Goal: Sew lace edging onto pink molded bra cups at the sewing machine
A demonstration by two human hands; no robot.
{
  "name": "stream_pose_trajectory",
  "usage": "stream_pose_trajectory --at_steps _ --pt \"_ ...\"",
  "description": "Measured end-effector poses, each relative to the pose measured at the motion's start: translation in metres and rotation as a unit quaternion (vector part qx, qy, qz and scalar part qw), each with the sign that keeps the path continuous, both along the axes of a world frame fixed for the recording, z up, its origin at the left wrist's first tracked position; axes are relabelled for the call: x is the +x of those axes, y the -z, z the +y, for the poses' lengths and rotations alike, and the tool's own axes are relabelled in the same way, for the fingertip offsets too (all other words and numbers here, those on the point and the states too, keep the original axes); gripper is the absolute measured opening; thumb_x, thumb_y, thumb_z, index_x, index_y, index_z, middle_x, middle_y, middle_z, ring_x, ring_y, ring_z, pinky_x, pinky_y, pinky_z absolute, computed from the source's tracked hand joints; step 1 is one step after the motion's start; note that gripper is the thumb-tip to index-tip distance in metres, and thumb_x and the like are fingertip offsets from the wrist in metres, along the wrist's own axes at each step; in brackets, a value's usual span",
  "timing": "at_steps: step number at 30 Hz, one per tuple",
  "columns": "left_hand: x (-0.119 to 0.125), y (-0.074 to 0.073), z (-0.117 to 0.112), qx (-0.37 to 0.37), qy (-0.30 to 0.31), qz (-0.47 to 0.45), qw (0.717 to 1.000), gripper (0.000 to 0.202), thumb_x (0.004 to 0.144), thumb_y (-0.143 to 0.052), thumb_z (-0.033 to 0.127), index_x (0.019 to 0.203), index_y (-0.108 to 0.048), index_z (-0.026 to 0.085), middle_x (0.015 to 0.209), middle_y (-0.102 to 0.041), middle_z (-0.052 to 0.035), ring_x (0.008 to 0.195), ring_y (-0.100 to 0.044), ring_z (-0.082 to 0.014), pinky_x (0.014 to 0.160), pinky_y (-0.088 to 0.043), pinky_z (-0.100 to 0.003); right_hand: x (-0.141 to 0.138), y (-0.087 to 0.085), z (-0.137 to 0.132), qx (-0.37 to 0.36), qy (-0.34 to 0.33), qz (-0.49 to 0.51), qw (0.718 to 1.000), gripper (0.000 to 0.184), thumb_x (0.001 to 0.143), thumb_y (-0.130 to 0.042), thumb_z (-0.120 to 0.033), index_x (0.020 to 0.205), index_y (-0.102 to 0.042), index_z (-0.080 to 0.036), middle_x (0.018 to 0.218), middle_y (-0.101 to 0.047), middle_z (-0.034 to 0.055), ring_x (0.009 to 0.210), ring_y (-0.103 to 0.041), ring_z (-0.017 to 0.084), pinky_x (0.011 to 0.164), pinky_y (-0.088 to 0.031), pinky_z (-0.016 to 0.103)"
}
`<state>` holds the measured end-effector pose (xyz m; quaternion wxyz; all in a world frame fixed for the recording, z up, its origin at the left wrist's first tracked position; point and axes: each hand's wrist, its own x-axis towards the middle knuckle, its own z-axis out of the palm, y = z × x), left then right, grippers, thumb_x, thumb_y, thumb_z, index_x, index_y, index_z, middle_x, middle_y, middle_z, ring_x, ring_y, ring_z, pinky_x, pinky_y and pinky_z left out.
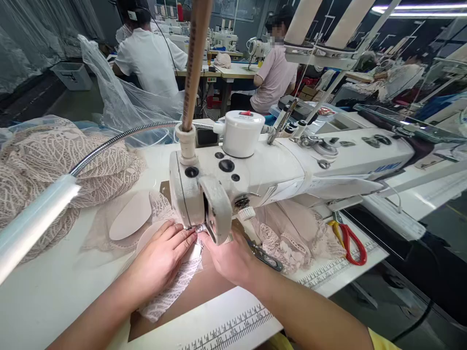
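Note:
A white sewing machine point(193, 189) stands in front of me, its needle area partly hidden by the head's cover. Under it lies a pale lace fabric piece point(171, 291), whose patterned end trails toward me over a brown plate point(197, 287). My left hand point(160, 255) presses the lace left of the needle, fingers close together and tips pinching its edge. From the right, my right hand point(231, 257) grips the fabric beside the needle; its other fingers are hidden behind the machine head. Beige cup pieces with mesh point(131, 216) lie beyond my left hand.
Bunched beige lace point(73, 160) is piled at the left, under a lit lamp tube point(36, 223). On the right lie thread snips point(268, 257), more lace pieces point(288, 233) and red-handled scissors point(352, 245). A printed ruler point(233, 335) runs along the front edge. Two people sit ahead.

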<state>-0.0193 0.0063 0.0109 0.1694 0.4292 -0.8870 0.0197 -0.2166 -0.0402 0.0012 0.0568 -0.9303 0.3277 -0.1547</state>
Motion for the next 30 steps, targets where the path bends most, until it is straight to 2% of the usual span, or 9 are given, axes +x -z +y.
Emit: stream_pose_trajectory --at_steps 7,13,17,22,25,30 --pt "0.004 0.002 -0.001 0.009 0.003 0.008 1.0 0.027 0.086 -0.042 0.005 0.102 -0.062 0.013 0.091 -0.068 -0.0111 0.083 -0.058 -0.0235 0.078 -0.046 -0.04 -0.003 0.002 0.0 -0.011 -0.003 -0.017 1.0 0.033 0.088 -0.042 -0.013 0.11 -0.066 -0.018 0.101 -0.063 0.0123 0.09 -0.056 0.024 0.074 -0.047 0.033" --pt "0.006 0.002 -0.003 0.051 -0.022 0.005 0.998 0.027 0.088 -0.039 0.008 0.086 -0.065 0.015 0.077 -0.065 -0.009 0.073 -0.055 -0.0221 0.071 -0.045 -0.037 -0.004 -0.001 -0.002 0.01 -0.011 0.01 1.0 0.031 0.087 -0.044 -0.015 0.11 -0.064 -0.02 0.1 -0.063 0.0102 0.089 -0.055 0.024 0.075 -0.044 0.034" --pt "0.006 0.001 -0.004 0.042 -0.045 0.001 0.998 0.025 0.09 -0.041 0.014 0.083 -0.064 0.015 0.083 -0.066 -0.0098 0.075 -0.054 -0.0227 0.068 -0.044 -0.035 -0.003 -0.004 -0.004 0.029 -0.011 0.028 0.999 0.034 0.085 -0.045 -0.013 0.114 -0.061 -0.021 0.098 -0.063 0.0093 0.091 -0.055 0.024 0.078 -0.043 0.034" --pt "0.006 0.004 -0.003 0.028 -0.076 -0.019 0.996 0.027 0.093 -0.042 0.021 0.08 -0.066 0.017 0.084 -0.066 -0.01 0.08 -0.056 -0.0245 0.072 -0.044 -0.038 -0.001 -0.008 -0.005 0.043 -0.004 0.046 0.998 0.037 0.083 -0.046 -0.009 0.115 -0.06 -0.021 0.093 -0.062 0.0092 0.087 -0.055 0.023 0.08 -0.042 0.034" --pt "0.008 0.005 -0.001 0.027 -0.088 -0.029 0.995 0.026 0.093 -0.043 0.023 0.086 -0.067 0.017 0.092 -0.067 -0.0108 0.085 -0.057 -0.0257 0.076 -0.044 -0.04 -0.002 -0.007 -0.005 0.037 -0.003 0.035 0.999 0.036 0.085 -0.045 -0.012 0.117 -0.06 -0.021 0.093 -0.062 0.0091 0.087 -0.054 0.024 0.078 -0.042 0.035" --pt "0.01 0.001 0.003 0.028 -0.053 -0.029 0.998 0.024 0.092 -0.046 0.026 0.099 -0.067 0.017 0.105 -0.066 -0.013 0.1 -0.055 -0.0308 0.081 -0.044 -0.045 -0.007 -0.001 -0.003 0.021 -0.02 0.01 1.0 0.031 0.086 -0.043 -0.013 0.111 -0.061 -0.021 0.096 -0.059 0.0087 0.088 -0.052 0.023 0.076 -0.039 0.033"
